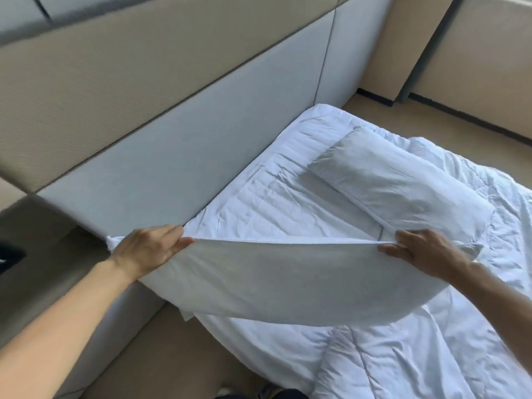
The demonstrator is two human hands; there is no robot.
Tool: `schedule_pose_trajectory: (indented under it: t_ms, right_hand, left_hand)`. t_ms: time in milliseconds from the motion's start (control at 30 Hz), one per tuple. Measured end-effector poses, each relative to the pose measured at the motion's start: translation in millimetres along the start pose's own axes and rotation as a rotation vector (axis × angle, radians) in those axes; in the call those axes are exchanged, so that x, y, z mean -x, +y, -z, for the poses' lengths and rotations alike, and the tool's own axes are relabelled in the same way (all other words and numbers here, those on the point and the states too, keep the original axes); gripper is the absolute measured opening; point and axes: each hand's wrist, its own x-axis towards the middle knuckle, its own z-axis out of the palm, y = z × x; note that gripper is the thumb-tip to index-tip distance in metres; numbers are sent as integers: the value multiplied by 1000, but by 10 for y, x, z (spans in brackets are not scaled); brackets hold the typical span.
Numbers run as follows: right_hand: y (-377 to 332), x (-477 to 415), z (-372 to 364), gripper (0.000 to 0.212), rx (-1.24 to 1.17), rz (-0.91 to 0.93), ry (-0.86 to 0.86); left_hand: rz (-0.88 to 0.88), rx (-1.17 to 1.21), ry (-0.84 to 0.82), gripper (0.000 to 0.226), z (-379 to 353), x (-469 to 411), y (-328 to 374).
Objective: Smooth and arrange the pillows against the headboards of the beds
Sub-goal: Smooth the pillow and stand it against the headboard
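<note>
A white pillow (288, 280) is held up over the near corner of the bed. My left hand (149, 250) grips its left top corner, thumb on the near face and fingers over the edge. At the right top corner, my right hand (423, 251) holds it the same way. A second white pillow (403, 182) lies flat on the mattress farther back, a little away from the padded grey headboard (201, 151). A rumpled white duvet (403, 355) covers the bed below and to the right.
Beige wall panels (115, 76) rise above the headboard. A dark bedside surface (37, 240) sits at the left. Tan floor (431, 122) runs beyond the bed's far side, and a beige bed base (172, 355) shows at the near edge.
</note>
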Motion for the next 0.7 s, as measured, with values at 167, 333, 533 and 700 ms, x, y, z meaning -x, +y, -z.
schedule_pose_trajectory:
  t_ms: [167, 333, 533, 700]
  right_hand:
    - [-376, -916, 454, 63, 17, 72, -74]
    - [-679, -1882, 760, 72, 82, 203, -44]
    - [-880, -3137, 716, 76, 119, 286, -80]
    - [-1013, -4136, 380, 80, 150, 396, -84]
  left_hand:
    - [157, -22, 52, 63, 465, 413, -300]
    - [284, -50, 97, 69, 715, 531, -541]
    - [441, -80, 75, 66, 621, 475, -744]
    - [605, -127, 33, 55, 310, 430, -838]
